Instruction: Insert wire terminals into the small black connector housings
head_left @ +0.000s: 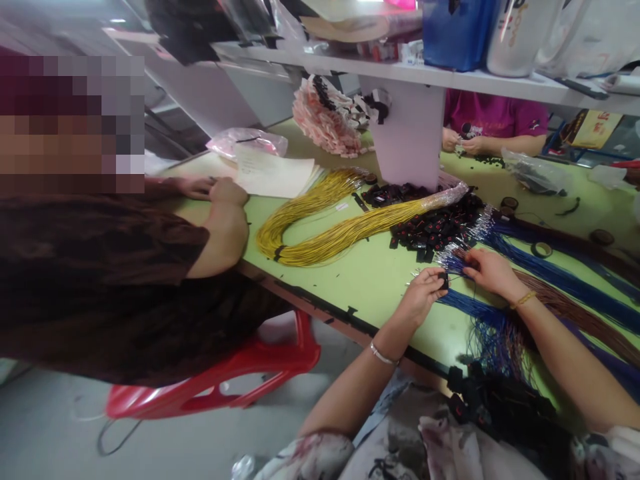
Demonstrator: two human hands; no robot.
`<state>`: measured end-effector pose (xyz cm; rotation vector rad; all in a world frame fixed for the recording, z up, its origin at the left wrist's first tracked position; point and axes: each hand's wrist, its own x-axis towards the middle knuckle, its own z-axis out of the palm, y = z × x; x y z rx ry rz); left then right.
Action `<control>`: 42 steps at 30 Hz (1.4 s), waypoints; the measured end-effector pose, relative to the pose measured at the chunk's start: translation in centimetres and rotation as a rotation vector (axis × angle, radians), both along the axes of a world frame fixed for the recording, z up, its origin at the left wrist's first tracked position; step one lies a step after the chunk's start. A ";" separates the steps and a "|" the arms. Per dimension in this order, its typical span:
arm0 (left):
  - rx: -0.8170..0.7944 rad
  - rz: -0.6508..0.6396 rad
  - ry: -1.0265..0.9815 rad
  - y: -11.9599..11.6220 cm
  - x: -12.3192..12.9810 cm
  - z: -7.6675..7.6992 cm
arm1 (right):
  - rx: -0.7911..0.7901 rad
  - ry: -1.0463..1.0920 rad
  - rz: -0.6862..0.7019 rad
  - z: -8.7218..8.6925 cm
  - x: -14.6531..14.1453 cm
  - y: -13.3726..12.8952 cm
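Observation:
My left hand point(423, 294) pinches a small black plastic connector point(443, 281) between thumb and fingers. Close beside it, my right hand point(493, 272) is closed at the metal-tipped ends of a blue wire bundle point(463, 303); a thin wire seems to run from its fingers towards the connector. Exactly how many wires it grips is too small to tell. Just beyond both hands lies a heap of black connectors point(425, 227). Brown wires point(565, 303) and more blue wires point(545, 270) stretch to the right, partly under my right forearm.
A yellow wire bundle point(320, 250) curves across the green table point(320, 287). At left a person in dark clothing point(100, 280) sits by a red stool point(240, 373), arms on the table. Another person in a magenta shirt point(500, 123) works opposite. An overhead shelf point(390, 72) crosses the top.

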<state>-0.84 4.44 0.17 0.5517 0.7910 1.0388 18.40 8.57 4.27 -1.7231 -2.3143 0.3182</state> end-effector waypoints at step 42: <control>0.022 0.032 -0.134 -0.1 0.9 -0.4 | -0.057 0.477 0.026 -1.0 -2.8 -3.8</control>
